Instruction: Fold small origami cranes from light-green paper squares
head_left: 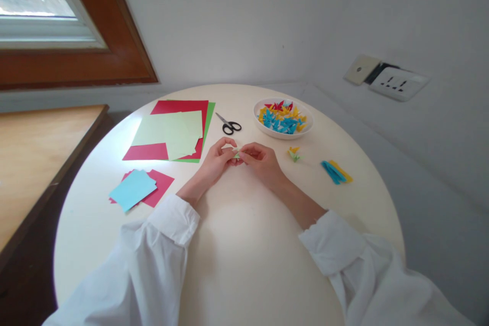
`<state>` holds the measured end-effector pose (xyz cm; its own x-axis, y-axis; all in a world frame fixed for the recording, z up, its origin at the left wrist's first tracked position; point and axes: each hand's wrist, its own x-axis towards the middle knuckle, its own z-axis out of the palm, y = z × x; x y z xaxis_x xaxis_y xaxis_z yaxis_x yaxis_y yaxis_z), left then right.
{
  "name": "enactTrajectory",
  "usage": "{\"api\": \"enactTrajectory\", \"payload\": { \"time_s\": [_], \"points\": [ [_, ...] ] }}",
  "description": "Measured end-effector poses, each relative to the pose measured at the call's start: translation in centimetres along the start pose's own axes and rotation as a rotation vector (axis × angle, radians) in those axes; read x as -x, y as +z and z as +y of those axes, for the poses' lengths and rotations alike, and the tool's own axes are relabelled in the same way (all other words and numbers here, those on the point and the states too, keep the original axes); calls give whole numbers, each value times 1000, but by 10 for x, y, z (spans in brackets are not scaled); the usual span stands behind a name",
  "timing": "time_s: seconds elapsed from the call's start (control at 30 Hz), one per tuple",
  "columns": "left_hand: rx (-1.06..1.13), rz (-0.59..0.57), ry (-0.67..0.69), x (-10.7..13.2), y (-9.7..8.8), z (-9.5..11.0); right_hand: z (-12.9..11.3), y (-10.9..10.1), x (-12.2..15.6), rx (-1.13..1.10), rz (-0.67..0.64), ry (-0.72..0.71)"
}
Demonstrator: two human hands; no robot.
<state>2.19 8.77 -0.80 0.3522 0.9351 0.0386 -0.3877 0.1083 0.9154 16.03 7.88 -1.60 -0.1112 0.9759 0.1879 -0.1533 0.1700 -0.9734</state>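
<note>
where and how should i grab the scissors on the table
Probably best by the black handle loops, from the near right side and slightly above: the scissors lie flat, loops toward the person, blades pointing away to the left. The right hand could suit, though it and the left hand are on the small pale green paper.

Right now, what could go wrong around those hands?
The small pale green paper is mostly hidden by fingers, so a crooked fold might go unseen. The right hand could brush the loose yellow and green folded pieces beside it. The left hand might nudge the scissors just beyond.
</note>
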Motion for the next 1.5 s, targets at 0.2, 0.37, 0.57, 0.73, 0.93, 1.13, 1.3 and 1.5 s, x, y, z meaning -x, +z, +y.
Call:
{"api": "enactTrajectory", "payload": {
  "time_s": [0.2,0.37,0.57,0.73,0.93,1.13,1.3,1.5],
  "points": [
    [-62,91,72,-3,0,-3,6,-4,-3,76,144,-69],
    [-175,200,164,-6,-4,-11,9,-5,-4,115,182,-100],
    [-255,226,216,-4,-3,-8,10,-6,-3,138,181,-133],
    [-316,195,162,-4,-1,-6,9,-5,-4,140,170,-156],
    [-312,227,162,-3,0,-5,7,-4,-3,129,181,-140],
    [-343,278,153,-2,2,-4,4,-1,-1,146,199,-105],
    [-386,292,154,-2,2,-4,3,-1,0,132,205,-93],
    [-407,311,169,-2,4,-3,2,0,0,117,220,-95]
  ]
}}
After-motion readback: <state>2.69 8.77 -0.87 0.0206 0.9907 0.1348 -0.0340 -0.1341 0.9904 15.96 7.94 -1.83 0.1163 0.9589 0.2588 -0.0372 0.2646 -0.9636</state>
